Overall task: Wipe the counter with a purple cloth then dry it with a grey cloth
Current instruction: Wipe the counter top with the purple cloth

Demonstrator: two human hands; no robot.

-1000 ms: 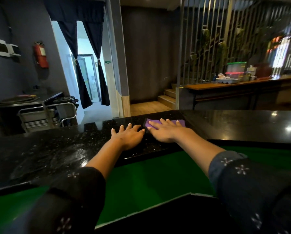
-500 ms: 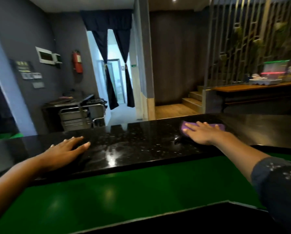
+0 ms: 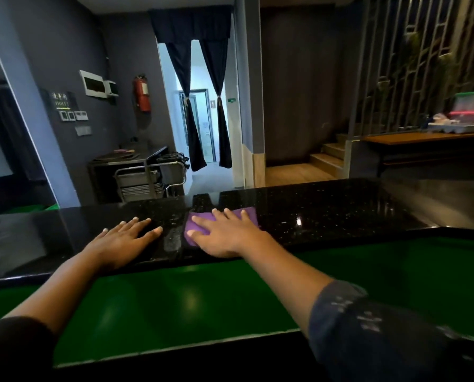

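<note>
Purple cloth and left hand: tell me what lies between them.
Only a wet-looking strip of black counter separates the left hand from the purple cloth, per the head view.

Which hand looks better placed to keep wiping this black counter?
Right. The right hand lies flat on the purple cloth; the left hand rests bare on the counter beside it.

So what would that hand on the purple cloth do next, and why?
Probably slide the flat purple cloth on along the speckled black stone counter. The right hand presses it flat with straight fingers, the left hand rests on the stone beside it, and no grey cloth is in view, so wiping seems unfinished.
</note>
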